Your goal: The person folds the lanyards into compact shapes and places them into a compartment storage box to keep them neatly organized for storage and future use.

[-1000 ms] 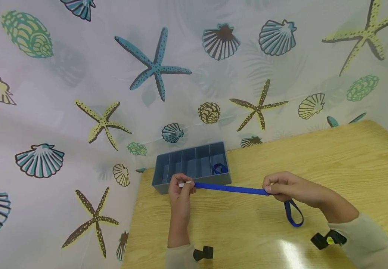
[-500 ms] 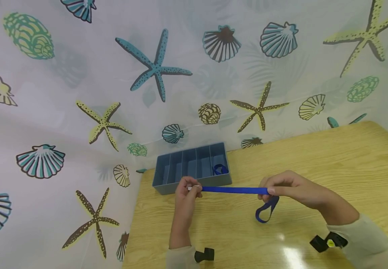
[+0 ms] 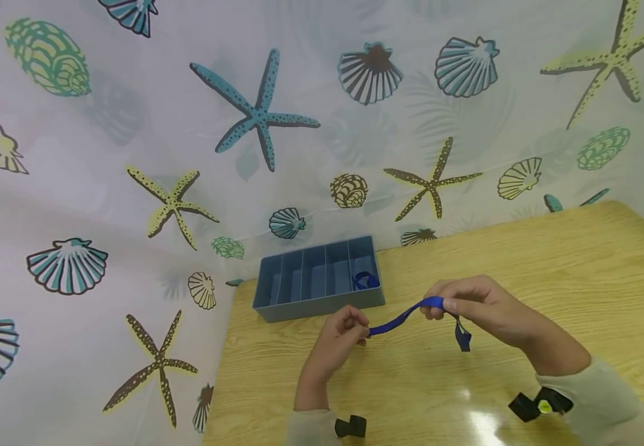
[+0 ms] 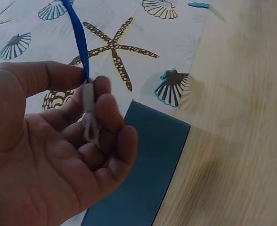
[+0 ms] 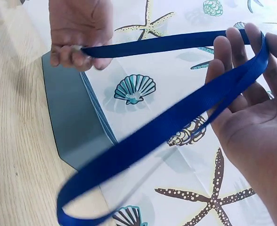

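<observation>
Blue strap (image 5: pixel 162 127) is up in the air and loose

The left hand (image 3: pixel 337 339) pinches one end, where a white tip (image 4: pixel 88 98) with a little loop shows. The right hand (image 3: pixel 480 303) holds the strap between thumb and fingers, and the rest hangs down. Between the hands it sags over the table (image 3: pixel 522 279), near the gray-blue box (image 3: pixel 310 306). It is not curled up or in the box yet. Another blue strap (image 3: pixel 374 283) already lies curled in the slot at the right end. So one looks done, and the held one does not.

Seashell-print cloth backdrop (image 3: pixel 322 87), pale wood table (image 3: pixel 550 279)
</observation>
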Demonstrator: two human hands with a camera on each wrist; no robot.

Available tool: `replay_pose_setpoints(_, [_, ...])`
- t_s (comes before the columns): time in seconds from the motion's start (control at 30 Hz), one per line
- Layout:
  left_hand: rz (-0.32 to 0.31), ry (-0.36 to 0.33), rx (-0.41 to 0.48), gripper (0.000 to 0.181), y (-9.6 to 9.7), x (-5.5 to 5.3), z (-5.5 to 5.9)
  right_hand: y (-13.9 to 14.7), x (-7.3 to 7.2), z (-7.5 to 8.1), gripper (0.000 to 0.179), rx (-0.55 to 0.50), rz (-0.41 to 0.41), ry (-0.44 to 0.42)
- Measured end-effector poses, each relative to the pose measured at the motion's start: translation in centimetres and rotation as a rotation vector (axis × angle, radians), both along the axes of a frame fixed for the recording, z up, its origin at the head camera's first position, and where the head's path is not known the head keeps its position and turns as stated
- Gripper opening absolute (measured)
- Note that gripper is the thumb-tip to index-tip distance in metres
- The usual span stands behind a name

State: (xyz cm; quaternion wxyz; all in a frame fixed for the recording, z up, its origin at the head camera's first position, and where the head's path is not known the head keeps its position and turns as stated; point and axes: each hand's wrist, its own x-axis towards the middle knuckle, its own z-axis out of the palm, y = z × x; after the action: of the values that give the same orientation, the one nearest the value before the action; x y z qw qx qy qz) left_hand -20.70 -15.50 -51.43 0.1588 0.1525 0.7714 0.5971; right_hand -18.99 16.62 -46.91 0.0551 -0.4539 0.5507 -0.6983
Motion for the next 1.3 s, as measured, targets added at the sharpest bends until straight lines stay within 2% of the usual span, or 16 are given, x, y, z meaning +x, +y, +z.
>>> replay_pose_setpoints(0.17, [-0.121,-0.011,-0.045,0.015,1.0,0.0,-0.4,-0.3,0.2,0.3,0.044,-0.008,-0.065,-0.037])
replay_pose_setpoints(0.4, [-0.209,0.014,-0.055,0.02,3.8,0.3,0.0,-0.6,0.5,1.1,0.049,-0.021,-0.141,-0.067])
replay_pose_setpoints(0.57, [-0.256,0.032,-0.105,0.029,5.9,0.5,0.5,-1.1,0.6,1.9,0.044,0.012,-0.247,-0.079])
replay_pose_setpoints(0.7, [-0.243,0.118,-0.111,0.037,7.1,0.8,0.6,-1.5,0.7,2.4,0.039,0.029,-0.292,-0.11])
replay_pose_setpoints(0.87, [-0.203,0.238,-0.005,0.042,8.1,1.3,1.3,-1.8,0.9,2.7,0.035,0.055,-0.359,-0.115])
replay_pose_setpoints(0.97, [-0.184,0.254,0.07,0.038,8.4,1.5,1.7,-2.0,1.1,2.6,0.033,0.065,-0.382,-0.117])
replay_pose_setpoints(1.1, [-0.168,0.264,0.159,0.03,8.6,1.7,1.8,-2.4,1.3,2.6,0.031,0.05,-0.366,-0.105])
replay_pose_setpoints(1.3, [-0.183,0.309,0.204,0.031,8.8,1.9,2.0,-2.8,1.4,2.6,0.029,0.037,-0.347,-0.103])
